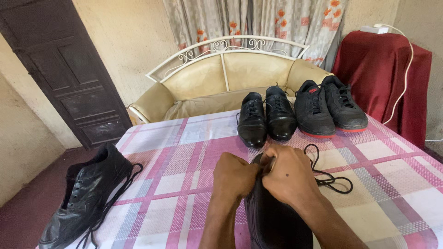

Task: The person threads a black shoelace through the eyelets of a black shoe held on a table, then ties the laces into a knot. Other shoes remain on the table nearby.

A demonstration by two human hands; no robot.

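Observation:
Both my hands are closed over the top of a black leather shoe that stands on the checked tablecloth right in front of me. My left hand grips the shoe's left side near the opening. My right hand pinches the shoe's upper edge, with a black lace trailing out to the right in loops. The shoe's toe points toward me and is partly hidden by my forearms.
A matching black shoe with loose laces lies at the table's left edge. At the far side stand a pair of black dress shoes and black sneakers with red soles. Behind are a cream sofa, a dark door and a red-draped stand.

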